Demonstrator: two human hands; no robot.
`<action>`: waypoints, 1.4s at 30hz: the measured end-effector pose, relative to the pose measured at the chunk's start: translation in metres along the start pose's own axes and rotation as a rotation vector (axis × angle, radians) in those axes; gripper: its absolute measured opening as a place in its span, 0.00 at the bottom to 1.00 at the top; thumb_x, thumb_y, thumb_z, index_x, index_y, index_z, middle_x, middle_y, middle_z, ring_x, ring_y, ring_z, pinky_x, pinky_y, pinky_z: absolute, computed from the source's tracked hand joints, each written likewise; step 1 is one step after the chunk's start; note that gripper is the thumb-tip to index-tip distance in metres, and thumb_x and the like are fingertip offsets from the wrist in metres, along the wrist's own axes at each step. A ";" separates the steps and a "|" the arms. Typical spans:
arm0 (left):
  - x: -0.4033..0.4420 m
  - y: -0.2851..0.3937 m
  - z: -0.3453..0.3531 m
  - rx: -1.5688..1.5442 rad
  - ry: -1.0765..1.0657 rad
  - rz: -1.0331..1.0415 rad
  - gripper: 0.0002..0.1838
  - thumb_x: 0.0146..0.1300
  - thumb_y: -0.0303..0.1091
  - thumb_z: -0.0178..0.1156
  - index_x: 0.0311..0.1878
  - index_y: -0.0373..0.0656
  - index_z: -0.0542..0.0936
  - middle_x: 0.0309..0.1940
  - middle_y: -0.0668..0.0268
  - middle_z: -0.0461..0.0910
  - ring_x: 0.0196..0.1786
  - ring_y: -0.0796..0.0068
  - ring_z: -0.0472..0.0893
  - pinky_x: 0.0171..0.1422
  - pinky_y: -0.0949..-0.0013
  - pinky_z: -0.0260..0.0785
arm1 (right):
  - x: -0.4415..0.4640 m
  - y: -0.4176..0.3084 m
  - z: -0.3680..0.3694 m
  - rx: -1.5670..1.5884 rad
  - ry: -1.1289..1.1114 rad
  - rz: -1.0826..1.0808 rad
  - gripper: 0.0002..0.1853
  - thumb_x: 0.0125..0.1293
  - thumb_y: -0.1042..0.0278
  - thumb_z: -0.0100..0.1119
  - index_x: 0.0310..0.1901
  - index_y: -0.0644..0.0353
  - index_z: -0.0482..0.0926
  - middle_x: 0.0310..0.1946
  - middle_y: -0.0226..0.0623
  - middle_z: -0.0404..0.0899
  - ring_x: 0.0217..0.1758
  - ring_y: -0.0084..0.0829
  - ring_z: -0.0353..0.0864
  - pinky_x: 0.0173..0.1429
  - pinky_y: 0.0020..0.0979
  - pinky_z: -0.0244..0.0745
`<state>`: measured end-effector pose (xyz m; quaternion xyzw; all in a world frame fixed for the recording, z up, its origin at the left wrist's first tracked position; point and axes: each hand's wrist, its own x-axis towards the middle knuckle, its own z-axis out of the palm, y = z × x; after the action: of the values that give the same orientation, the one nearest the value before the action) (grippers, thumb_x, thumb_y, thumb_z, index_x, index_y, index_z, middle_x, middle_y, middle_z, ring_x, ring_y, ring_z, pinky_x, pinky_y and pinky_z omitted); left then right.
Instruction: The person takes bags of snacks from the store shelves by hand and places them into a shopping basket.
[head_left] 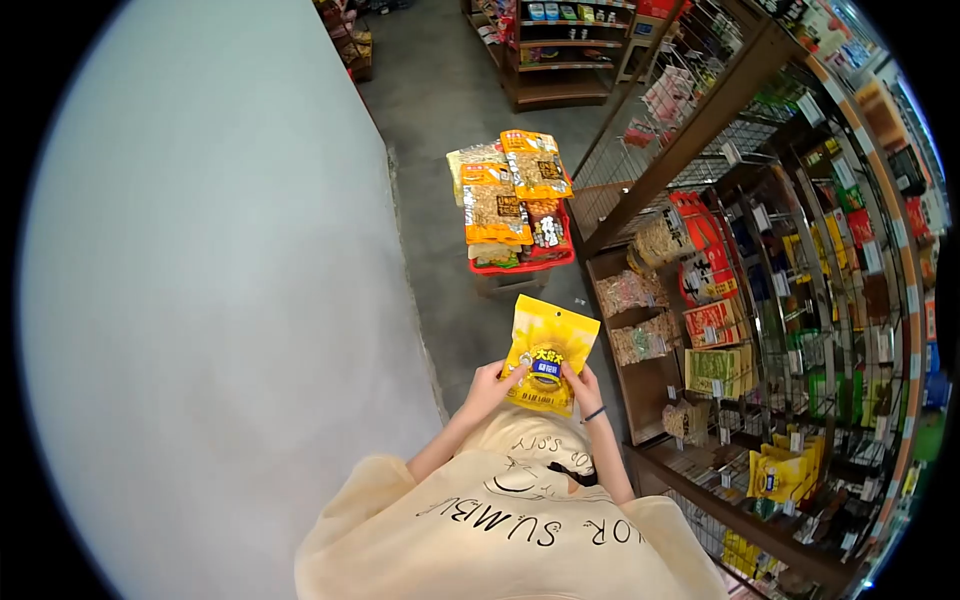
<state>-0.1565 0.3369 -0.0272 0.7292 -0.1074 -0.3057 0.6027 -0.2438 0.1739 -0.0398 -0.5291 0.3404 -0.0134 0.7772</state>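
Between my two hands I hold a yellow snack bag [552, 345] with a dark blue label and a hang hole at its top. My left hand [490, 387] grips its left edge, thumb on the front. My right hand [582, 388], with a dark band at the wrist, grips the lower right side. Both hands' other fingers are hidden behind the bag. Beyond it stands a red basket [525, 266] heaped with snack bags; orange-and-clear packets [495, 205] lie on top.
At the right, a wire rack [740, 230] carries hanging packets, among them similar yellow bags [782, 470] low down. A pale wall [230, 280] runs along the left. Further off, a brown shelf unit [560, 60] stands on the grey floor [425, 110].
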 end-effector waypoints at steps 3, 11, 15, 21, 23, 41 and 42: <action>0.011 0.003 -0.012 0.021 0.032 -0.030 0.18 0.53 0.42 0.54 0.32 0.33 0.75 0.20 0.61 0.75 0.24 0.81 0.72 0.30 0.75 0.64 | 0.024 0.007 0.007 -0.024 -0.012 -0.026 0.12 0.56 0.65 0.53 0.40 0.62 0.70 0.31 0.25 0.71 0.33 0.14 0.68 0.38 0.16 0.64; 0.051 0.008 -0.027 0.191 -0.066 -0.137 0.21 0.54 0.49 0.51 0.34 0.35 0.70 0.19 0.59 0.73 0.22 0.76 0.71 0.28 0.72 0.62 | 0.077 -0.002 0.009 -0.020 -0.023 -0.038 0.13 0.56 0.67 0.54 0.41 0.65 0.70 0.34 0.29 0.73 0.35 0.17 0.70 0.40 0.18 0.66; 0.084 -0.004 -0.022 0.214 -0.053 -0.156 0.22 0.54 0.51 0.50 0.33 0.36 0.67 0.19 0.59 0.71 0.22 0.69 0.71 0.28 0.69 0.62 | 0.120 -0.009 0.005 -0.065 -0.048 -0.050 0.15 0.56 0.66 0.54 0.42 0.65 0.70 0.35 0.28 0.73 0.35 0.17 0.70 0.40 0.18 0.65; 0.149 0.006 -0.009 0.171 0.012 -0.165 0.23 0.55 0.52 0.49 0.34 0.37 0.66 0.22 0.57 0.73 0.25 0.65 0.73 0.31 0.68 0.63 | 0.191 -0.042 -0.003 -0.079 -0.055 0.011 0.16 0.55 0.65 0.54 0.44 0.64 0.70 0.34 0.27 0.72 0.35 0.17 0.69 0.40 0.18 0.65; 0.177 0.017 -0.008 0.199 -0.003 -0.193 0.23 0.55 0.52 0.48 0.34 0.37 0.66 0.23 0.56 0.73 0.26 0.63 0.74 0.32 0.68 0.64 | 0.215 -0.055 -0.006 -0.114 -0.024 0.048 0.15 0.55 0.64 0.54 0.42 0.64 0.71 0.32 0.27 0.72 0.33 0.17 0.69 0.39 0.18 0.64; 0.331 -0.002 -0.005 0.242 0.134 -0.168 0.21 0.58 0.44 0.47 0.46 0.37 0.65 0.26 0.58 0.72 0.28 0.68 0.71 0.35 0.70 0.63 | 0.391 -0.088 -0.005 -0.080 -0.124 0.213 0.21 0.52 0.63 0.58 0.46 0.64 0.68 0.39 0.32 0.73 0.39 0.20 0.72 0.43 0.19 0.67; 0.335 -0.004 -0.006 0.251 0.143 -0.171 0.21 0.58 0.44 0.47 0.46 0.36 0.65 0.26 0.58 0.72 0.28 0.68 0.71 0.35 0.69 0.63 | 0.397 -0.082 -0.006 -0.076 -0.142 0.216 0.21 0.53 0.63 0.57 0.47 0.64 0.68 0.39 0.32 0.73 0.40 0.20 0.71 0.43 0.19 0.67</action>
<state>0.1104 0.1667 -0.1360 0.8253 -0.0392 -0.2873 0.4846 0.0855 -0.0185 -0.1769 -0.5179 0.3399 0.1208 0.7756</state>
